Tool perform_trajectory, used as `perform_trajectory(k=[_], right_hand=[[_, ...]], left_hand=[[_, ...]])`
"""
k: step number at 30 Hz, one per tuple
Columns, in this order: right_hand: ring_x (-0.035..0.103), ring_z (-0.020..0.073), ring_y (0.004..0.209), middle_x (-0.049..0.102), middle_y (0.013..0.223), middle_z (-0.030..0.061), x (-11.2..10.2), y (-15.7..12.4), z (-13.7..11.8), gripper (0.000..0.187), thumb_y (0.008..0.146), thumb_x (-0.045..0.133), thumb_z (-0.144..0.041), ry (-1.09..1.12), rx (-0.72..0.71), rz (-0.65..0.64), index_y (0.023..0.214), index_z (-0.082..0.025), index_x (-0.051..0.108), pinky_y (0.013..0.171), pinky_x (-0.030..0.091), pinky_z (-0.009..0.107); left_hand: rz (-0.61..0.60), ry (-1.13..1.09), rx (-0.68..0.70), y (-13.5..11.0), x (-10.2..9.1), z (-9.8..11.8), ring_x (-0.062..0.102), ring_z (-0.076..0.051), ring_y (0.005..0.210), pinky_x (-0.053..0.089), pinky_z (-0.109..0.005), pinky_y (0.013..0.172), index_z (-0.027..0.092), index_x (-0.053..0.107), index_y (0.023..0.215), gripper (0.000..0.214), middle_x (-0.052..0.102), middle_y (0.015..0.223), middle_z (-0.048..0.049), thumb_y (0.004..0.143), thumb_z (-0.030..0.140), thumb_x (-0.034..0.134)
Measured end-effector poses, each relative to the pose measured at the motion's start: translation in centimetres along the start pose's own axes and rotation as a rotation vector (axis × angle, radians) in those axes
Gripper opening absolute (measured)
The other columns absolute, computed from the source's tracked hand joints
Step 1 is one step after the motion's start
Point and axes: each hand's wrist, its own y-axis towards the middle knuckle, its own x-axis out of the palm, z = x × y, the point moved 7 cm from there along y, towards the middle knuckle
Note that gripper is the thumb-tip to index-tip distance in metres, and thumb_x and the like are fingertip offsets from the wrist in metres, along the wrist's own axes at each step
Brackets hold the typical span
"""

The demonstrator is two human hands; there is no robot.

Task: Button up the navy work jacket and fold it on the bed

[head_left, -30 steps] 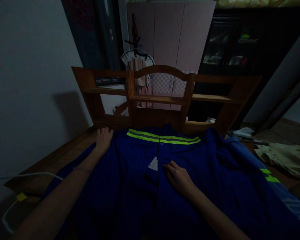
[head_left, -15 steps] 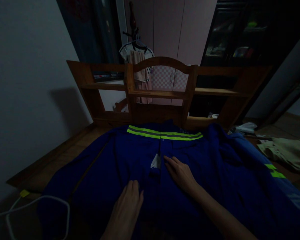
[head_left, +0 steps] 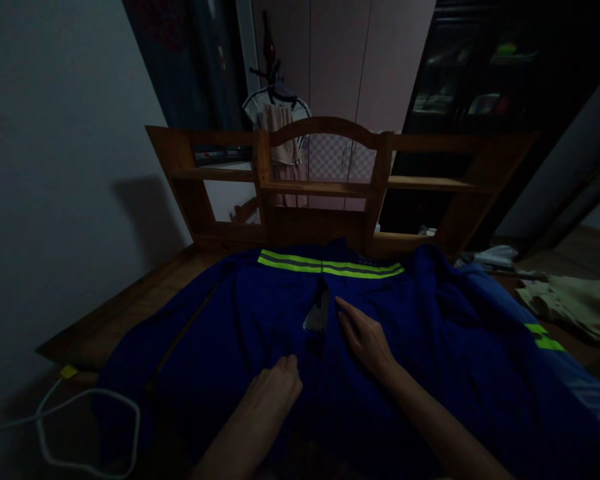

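Over the jacket (head_left: 275, 310), left hand (head_left: 279, 381) nearer right hand (head_left: 369, 338)

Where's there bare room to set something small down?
A strip of bare wood between wall and jacket, on the left; the right shelf of the headboard also looks free, though it's dim. Crowded: the jacket's middle, under left hand and right hand, and lower left, where the cable loops.
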Motion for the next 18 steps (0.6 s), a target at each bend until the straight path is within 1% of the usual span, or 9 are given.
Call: perform_trajectory(k=[2,4,6,7,9,11,13,15,18], right_hand=[[0.061,0.0172,0.09,0.061,0.108,0.0062,-0.4,0.0,0.0,0.04,0.098,0.036,-0.028,-0.006,-0.003,0.034,0.138,-0.026,0.039,0.081,0.048,0.029],[0.061,0.0161,0.079,0.062,0.098,0.0061,-0.6,-0.1,0.1,0.041,0.098,0.035,-0.028,-0.024,0.0,0.044,0.139,-0.026,0.039,0.075,0.049,0.028],[0.059,0.0149,0.072,0.06,0.09,0.0053,-0.5,-0.1,0.1,0.042,0.098,0.034,-0.027,-0.05,0.005,0.026,0.14,-0.026,0.037,0.07,0.048,0.026],[0.058,0.0145,0.07,0.059,0.088,0.005,-0.4,-0.1,0.1,0.042,0.098,0.034,-0.027,-0.062,0.004,0.015,0.141,-0.026,0.037,0.068,0.047,0.026],[0.057,0.0141,0.069,0.059,0.088,0.0054,-0.3,0.0,0.0,0.042,0.098,0.034,-0.027,-0.082,0.002,0.007,0.141,-0.026,0.037,0.067,0.047,0.025],[0.056,0.0138,0.067,0.058,0.088,0.006,-0.4,0.0,-0.1,0.042,0.098,0.033,-0.027,-0.097,0.008,0.017,0.14,-0.025,0.038,0.066,0.047,0.024],[0.055,0.0133,0.065,0.057,0.086,0.006,-0.5,0.0,-0.2,0.042,0.099,0.032,-0.027,-0.117,0.019,0.042,0.14,-0.025,0.039,0.064,0.046,0.024],[0.054,0.0128,0.063,0.056,0.086,0.0059,-0.8,0.1,-0.2,0.041,0.099,0.031,-0.027,-0.137,0.027,0.068,0.139,-0.025,0.041,0.062,0.045,0.024],[0.056,0.0128,0.069,0.055,0.092,0.0062,-1.0,0.2,-0.3,0.041,0.098,0.032,-0.027,-0.127,0.02,0.081,0.139,-0.027,0.041,0.066,0.046,0.024]], left_hand=[[-0.064,-0.11,0.032,0.0,0.9,1.1,0.062,-0.015,0.073,0.041,-0.022,0.062,0.018,0.057,0.087,0.018,0.065,0.084,-0.0061,0.087,0.013,0.04],[-0.128,-0.151,0.015,-0.1,1.6,1.8,0.062,-0.015,0.073,0.039,-0.023,0.062,0.017,0.057,0.083,0.018,0.065,0.082,-0.0054,0.089,0.018,0.04],[-0.139,-0.161,-0.02,-0.2,1.4,1.9,0.061,-0.016,0.071,0.037,-0.024,0.06,0.017,0.057,0.077,0.024,0.064,0.077,-0.0041,0.091,0.027,0.041],[-0.107,-0.178,-0.036,0.0,0.7,1.8,0.06,-0.015,0.069,0.036,-0.024,0.06,0.018,0.056,0.073,0.029,0.062,0.073,-0.003,0.092,0.033,0.04],[0.043,-0.239,-0.029,0.8,-1.6,1.5,0.058,-0.014,0.067,0.037,-0.023,0.061,0.019,0.054,0.071,0.036,0.059,0.07,-0.0006,0.093,0.043,0.038],[0.228,-0.269,0.018,2.3,-4.2,1.2,0.057,-0.014,0.074,0.039,-0.023,0.067,0.02,0.054,0.077,0.032,0.058,0.077,-0.0002,0.093,0.043,0.038],[0.306,-0.239,0.087,4.7,-5.3,0.9,0.056,-0.015,0.082,0.04,-0.025,0.074,0.02,0.056,0.087,0.021,0.058,0.088,-0.0021,0.091,0.036,0.042],[0.253,-0.206,0.153,7.6,-4.8,0.6,0.056,-0.016,0.087,0.041,-0.026,0.076,0.019,0.056,0.094,0.013,0.058,0.094,-0.0041,0.087,0.026,0.047],[0.103,-0.201,0.201,11.1,-2.6,-0.5,0.057,-0.017,0.088,0.042,-0.026,0.076,0.017,0.056,0.091,0.013,0.059,0.091,-0.005,0.079,0.015,0.052]])
